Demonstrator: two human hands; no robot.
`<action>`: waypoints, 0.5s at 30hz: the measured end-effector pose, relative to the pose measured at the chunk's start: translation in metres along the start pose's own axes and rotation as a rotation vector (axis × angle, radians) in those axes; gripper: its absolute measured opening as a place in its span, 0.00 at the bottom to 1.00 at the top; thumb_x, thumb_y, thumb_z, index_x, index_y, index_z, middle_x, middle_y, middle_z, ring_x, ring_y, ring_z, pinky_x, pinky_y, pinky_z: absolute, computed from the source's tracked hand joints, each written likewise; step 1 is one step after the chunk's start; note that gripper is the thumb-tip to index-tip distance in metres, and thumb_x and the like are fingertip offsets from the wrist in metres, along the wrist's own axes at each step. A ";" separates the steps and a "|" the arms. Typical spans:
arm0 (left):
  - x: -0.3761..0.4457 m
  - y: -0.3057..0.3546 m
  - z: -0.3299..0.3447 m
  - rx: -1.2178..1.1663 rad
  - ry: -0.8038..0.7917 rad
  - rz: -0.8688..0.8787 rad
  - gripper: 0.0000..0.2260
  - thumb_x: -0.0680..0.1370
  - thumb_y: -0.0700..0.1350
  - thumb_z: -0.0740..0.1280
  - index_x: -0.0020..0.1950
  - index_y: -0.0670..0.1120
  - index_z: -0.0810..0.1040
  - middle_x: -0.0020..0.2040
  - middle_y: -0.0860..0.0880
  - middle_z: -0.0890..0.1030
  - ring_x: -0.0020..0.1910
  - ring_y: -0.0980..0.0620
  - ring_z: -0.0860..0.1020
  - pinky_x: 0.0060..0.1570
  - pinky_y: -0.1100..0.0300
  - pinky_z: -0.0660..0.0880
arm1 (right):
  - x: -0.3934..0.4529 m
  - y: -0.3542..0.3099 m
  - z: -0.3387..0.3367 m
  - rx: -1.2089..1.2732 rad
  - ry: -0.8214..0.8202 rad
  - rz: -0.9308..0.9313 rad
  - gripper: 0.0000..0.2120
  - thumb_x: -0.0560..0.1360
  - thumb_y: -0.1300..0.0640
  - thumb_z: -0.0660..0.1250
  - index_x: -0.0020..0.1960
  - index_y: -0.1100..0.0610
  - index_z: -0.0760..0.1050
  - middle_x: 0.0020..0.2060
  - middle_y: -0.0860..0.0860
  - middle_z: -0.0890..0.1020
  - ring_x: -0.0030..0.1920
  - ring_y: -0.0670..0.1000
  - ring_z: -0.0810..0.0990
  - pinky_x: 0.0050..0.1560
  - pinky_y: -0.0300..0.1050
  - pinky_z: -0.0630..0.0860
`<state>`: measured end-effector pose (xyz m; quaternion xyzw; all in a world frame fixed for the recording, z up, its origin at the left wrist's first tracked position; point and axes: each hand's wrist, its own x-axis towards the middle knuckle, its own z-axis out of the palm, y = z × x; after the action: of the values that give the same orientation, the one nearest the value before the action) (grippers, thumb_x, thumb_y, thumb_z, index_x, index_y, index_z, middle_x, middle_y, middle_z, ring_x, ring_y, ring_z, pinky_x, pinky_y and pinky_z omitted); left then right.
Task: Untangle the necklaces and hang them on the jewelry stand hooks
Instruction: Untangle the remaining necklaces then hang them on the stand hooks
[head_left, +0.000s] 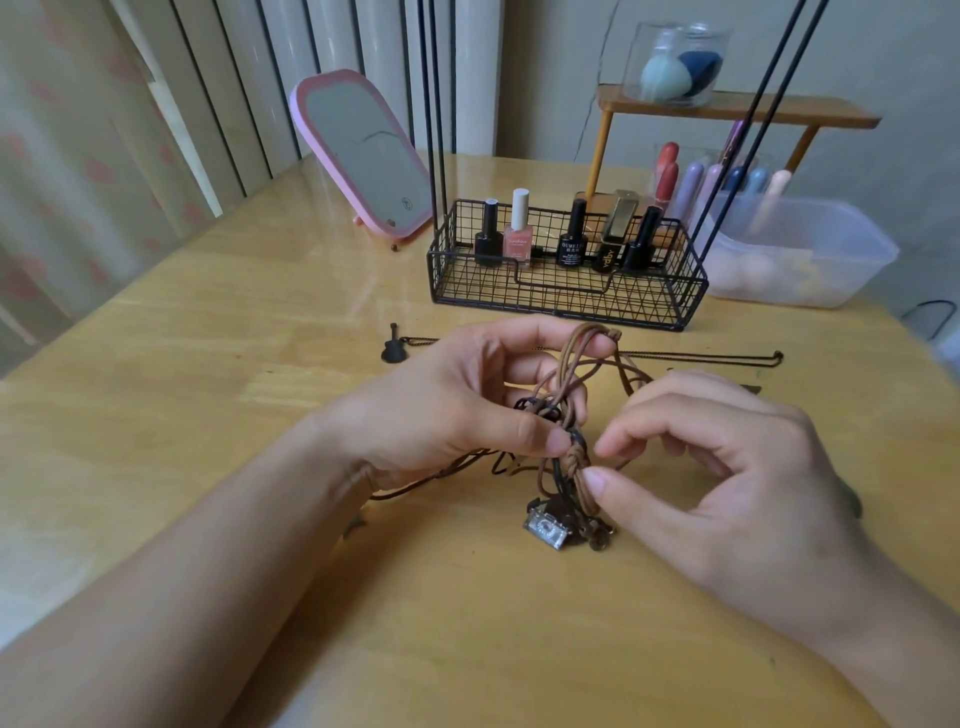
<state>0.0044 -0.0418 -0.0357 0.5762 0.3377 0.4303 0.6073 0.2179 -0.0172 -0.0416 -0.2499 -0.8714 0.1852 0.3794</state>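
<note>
Brown tangled necklaces (563, 410) held between both hands, left hand (447, 400) and right hand (727, 467).

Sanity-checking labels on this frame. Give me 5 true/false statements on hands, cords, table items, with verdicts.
1. Both hands hold the tangled cords. True: left hand grips the bundle, right hand pinches a strand.
2. A guitar pendant lies on the table. True.
3. The wire basket holds makeup sponges. False: it holds nail polish bottles.
4. The mirror has a blue frame. False: pink.
5. The camera charm hangs below the knot. True.
</note>
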 end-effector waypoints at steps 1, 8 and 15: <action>0.000 0.000 0.000 -0.002 -0.003 0.001 0.26 0.70 0.25 0.67 0.64 0.46 0.75 0.43 0.46 0.78 0.41 0.52 0.76 0.42 0.64 0.76 | 0.000 0.001 0.001 -0.003 -0.005 0.001 0.06 0.69 0.50 0.73 0.40 0.52 0.81 0.38 0.43 0.80 0.43 0.48 0.79 0.42 0.39 0.72; 0.000 0.000 0.002 -0.004 -0.004 0.008 0.25 0.70 0.26 0.67 0.64 0.45 0.75 0.42 0.47 0.79 0.42 0.52 0.78 0.44 0.63 0.76 | 0.000 0.002 0.005 -0.056 0.000 0.025 0.08 0.69 0.49 0.71 0.40 0.53 0.83 0.38 0.43 0.81 0.42 0.49 0.80 0.40 0.48 0.76; 0.003 -0.005 0.009 0.047 0.061 -0.020 0.24 0.69 0.29 0.72 0.62 0.44 0.77 0.41 0.45 0.79 0.41 0.50 0.77 0.45 0.61 0.76 | 0.001 -0.003 0.004 -0.162 -0.089 0.066 0.04 0.70 0.48 0.67 0.40 0.47 0.79 0.38 0.41 0.79 0.44 0.46 0.78 0.38 0.50 0.76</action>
<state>0.0143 -0.0425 -0.0396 0.5734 0.3718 0.4334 0.5874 0.2135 -0.0199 -0.0421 -0.2998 -0.8909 0.1373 0.3125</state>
